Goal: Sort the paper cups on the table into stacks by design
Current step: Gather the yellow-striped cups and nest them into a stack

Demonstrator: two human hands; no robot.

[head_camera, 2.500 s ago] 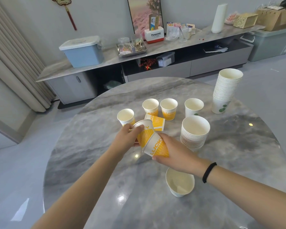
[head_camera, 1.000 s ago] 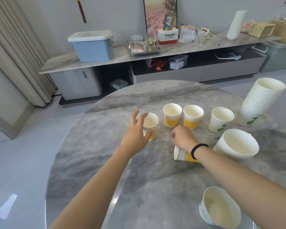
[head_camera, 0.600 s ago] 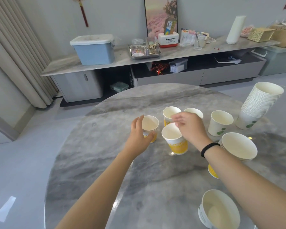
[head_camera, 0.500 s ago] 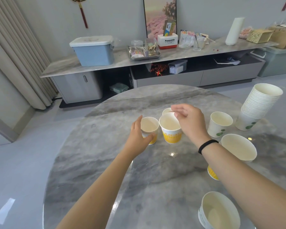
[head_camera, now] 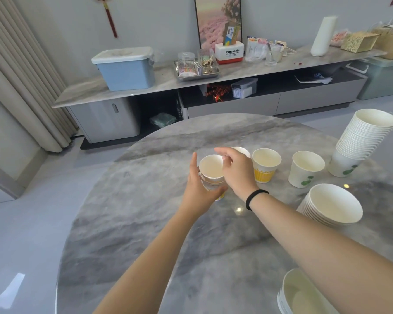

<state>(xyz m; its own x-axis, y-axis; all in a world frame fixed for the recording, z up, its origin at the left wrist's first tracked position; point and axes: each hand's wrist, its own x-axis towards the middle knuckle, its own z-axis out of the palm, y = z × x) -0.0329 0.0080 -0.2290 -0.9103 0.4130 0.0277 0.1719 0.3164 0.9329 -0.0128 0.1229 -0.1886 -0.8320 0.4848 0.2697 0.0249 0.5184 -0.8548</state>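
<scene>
Nesting yellow-printed paper cups (head_camera: 212, 175)
Our left hand (head_camera: 199, 189) grips the light, crushable stack's wall; right hand (head_camera: 237, 173) hovers loosely curled, empty.

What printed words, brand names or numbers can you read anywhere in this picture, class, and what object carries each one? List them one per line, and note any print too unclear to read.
"Panasonic" on the white and red box on the sideboard; the smaller line beneath it is too small to read.
"LUC", partly cut off, on the yellow-banded cup standing alone on the table.
Print on the card standing in that box: too blurred to read.
Green-leaf cup: a leaf motif, no words visible.
</scene>
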